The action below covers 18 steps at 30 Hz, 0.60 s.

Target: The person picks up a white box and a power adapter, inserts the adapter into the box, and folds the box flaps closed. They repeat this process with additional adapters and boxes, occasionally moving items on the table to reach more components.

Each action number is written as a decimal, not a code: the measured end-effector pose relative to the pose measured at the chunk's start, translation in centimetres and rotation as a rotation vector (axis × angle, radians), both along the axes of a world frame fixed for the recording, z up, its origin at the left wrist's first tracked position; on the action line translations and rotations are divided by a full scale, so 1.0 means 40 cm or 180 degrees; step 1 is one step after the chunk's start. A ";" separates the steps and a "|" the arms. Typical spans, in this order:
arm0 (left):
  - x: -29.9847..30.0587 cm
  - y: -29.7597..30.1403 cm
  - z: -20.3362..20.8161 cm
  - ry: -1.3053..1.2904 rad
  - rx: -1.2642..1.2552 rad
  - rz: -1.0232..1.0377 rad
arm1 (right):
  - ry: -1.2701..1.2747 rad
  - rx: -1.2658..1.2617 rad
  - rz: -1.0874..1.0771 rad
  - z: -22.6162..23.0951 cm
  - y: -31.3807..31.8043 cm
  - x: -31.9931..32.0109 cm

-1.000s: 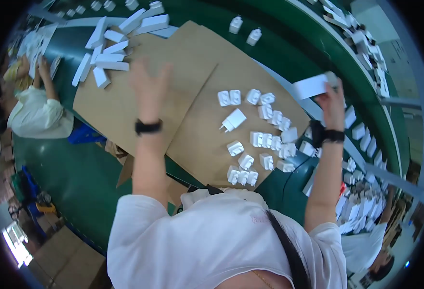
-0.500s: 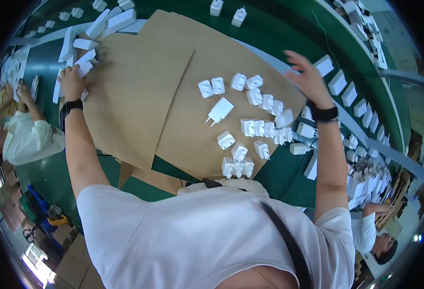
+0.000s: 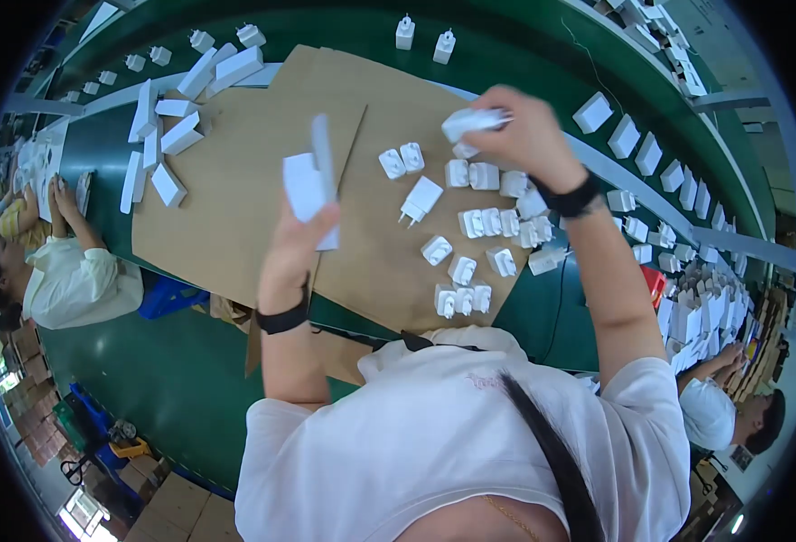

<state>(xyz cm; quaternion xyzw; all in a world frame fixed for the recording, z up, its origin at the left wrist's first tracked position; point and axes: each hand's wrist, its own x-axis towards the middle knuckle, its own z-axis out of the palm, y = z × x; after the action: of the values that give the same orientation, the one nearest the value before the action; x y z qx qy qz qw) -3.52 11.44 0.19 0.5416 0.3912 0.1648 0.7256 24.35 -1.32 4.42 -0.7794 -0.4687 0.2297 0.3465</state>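
Observation:
My left hand (image 3: pixel 291 242) is closed around a small white box (image 3: pixel 304 188), which stands upright over the cardboard with a tall flap raised. Above the far right part of the cardboard, my right hand (image 3: pixel 526 135) grips a white plug adapter (image 3: pixel 472 121), partly covered by my fingers and slightly blurred. Several white plug adapters (image 3: pixel 463 269) sit in loose rows below and beside my right hand. A larger adapter (image 3: pixel 421 200) lies on its side among them, prongs toward me.
Brown cardboard sheets (image 3: pixel 235 163) cover the bench. White boxes (image 3: pixel 181 134) lie at their left edge. Beyond runs a green conveyor belt (image 3: pixel 344 45) carrying adapters and boxes. Co-workers sit at left (image 3: pixel 82 280) and right (image 3: pixel 714 411). A dark cable (image 3: pixel 558 307) hangs at the right.
My left hand has moved right from the box pile, bringing a white box over the middle of the cardboard. My right hand has shifted left and now grips an adapter.

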 end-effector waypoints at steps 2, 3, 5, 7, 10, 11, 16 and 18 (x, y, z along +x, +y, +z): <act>0.034 -0.063 0.011 -0.0352 -0.0447 -0.0115 | 0.0450 0.0813 -0.0272 0.037 -0.077 0.043; 0.054 -0.092 0.015 -0.0654 -0.0888 -0.0193 | 0.1984 0.0703 -0.0846 0.066 -0.117 0.056; 0.105 -0.141 0.047 -0.0781 -0.0585 -0.0453 | 0.3313 0.1960 -0.0947 0.094 -0.204 0.056; 0.136 -0.183 0.085 -0.0893 -0.0290 -0.0729 | 0.4627 0.2374 -0.0595 0.140 -0.280 0.050; 0.171 -0.240 0.134 -0.0124 0.1433 -0.1072 | 0.5286 0.2775 -0.0675 0.187 -0.379 -0.027; 0.175 -0.261 0.136 -0.0125 0.1415 -0.1131 | 0.5204 0.2818 -0.0738 0.199 -0.409 -0.056; 0.178 -0.358 0.111 -0.0365 0.2231 -0.1284 | 0.4560 0.3084 -0.0395 0.208 -0.538 -0.112; 0.173 -0.400 0.111 -0.0555 0.1783 -0.1167 | 0.3818 0.3052 -0.0561 0.204 -0.565 -0.128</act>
<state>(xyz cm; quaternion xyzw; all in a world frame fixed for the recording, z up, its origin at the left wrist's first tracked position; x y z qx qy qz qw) 3.38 -4.57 4.64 0.7649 0.1634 0.1784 0.5970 19.23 -23.93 12.58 -0.3208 -0.1854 0.3561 0.8578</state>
